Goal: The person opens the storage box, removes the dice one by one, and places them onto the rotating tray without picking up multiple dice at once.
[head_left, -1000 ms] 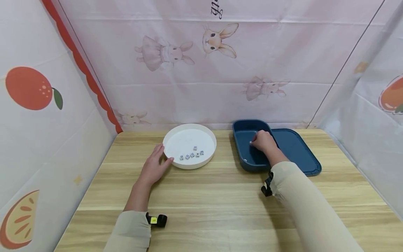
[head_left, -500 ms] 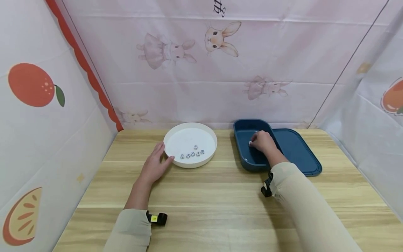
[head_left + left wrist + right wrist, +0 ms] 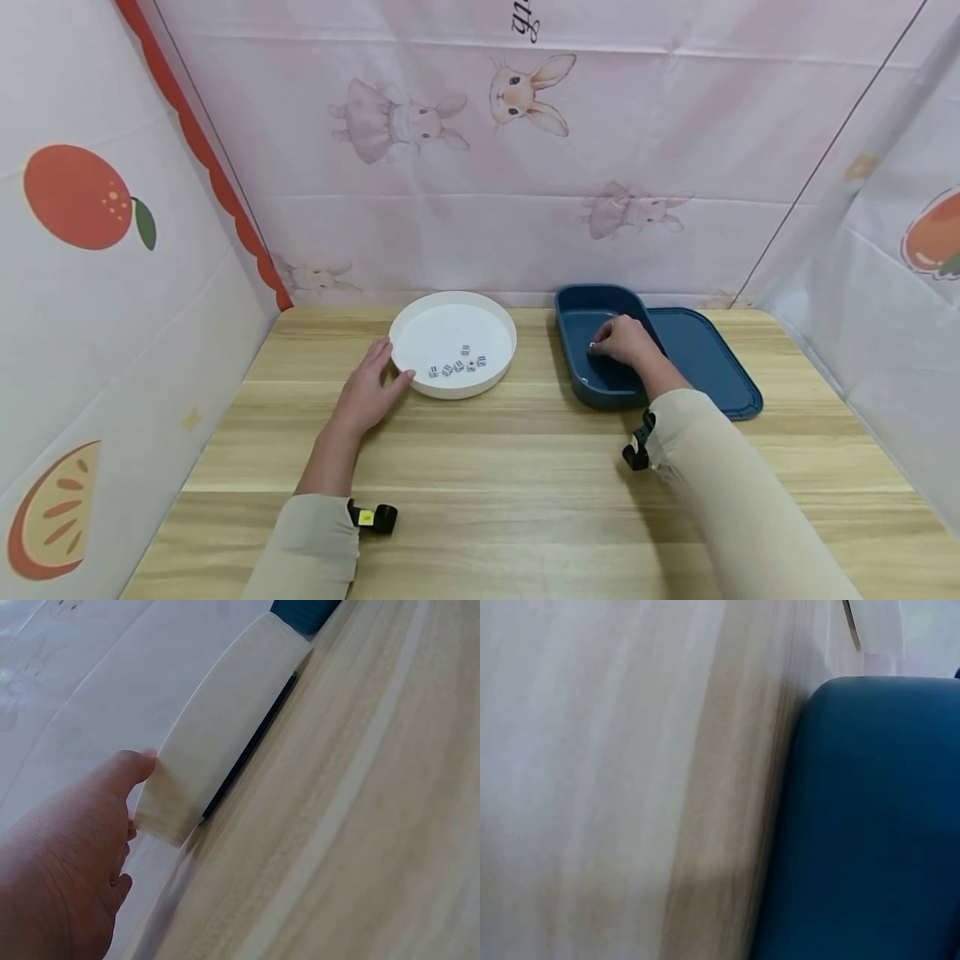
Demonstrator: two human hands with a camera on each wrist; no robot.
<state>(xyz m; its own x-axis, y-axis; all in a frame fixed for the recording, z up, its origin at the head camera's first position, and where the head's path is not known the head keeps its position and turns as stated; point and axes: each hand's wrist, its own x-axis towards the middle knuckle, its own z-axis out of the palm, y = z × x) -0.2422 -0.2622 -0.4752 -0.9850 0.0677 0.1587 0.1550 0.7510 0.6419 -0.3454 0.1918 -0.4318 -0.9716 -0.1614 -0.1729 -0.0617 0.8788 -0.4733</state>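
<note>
In the head view a round white tray (image 3: 435,329) holds several small white dice (image 3: 459,366) with dark pips in its near half. My left hand (image 3: 367,392) rests against the tray's left side, thumb and fingers touching the rim. The left wrist view shows that thumb at the top of the tray wall (image 3: 225,712). To the right, my right hand (image 3: 628,343) reaches into a deep dark blue box (image 3: 609,398), its fingertips pinching a die (image 3: 592,346). Another small white die (image 3: 585,381) lies near the box's front left corner. My right wrist view misses the hand.
A flat dark blue lid (image 3: 708,358) lies on the wooden table (image 3: 495,483), right against the box. Behind the table hangs a pink fabric wall (image 3: 450,233) with rabbit prints. The right wrist view shows the box's outer wall (image 3: 870,825) close up.
My right fingertips have shifted slightly left and toward me inside the box, with the die between them. The left hand stays at the tray, and the dice there have not moved.
</note>
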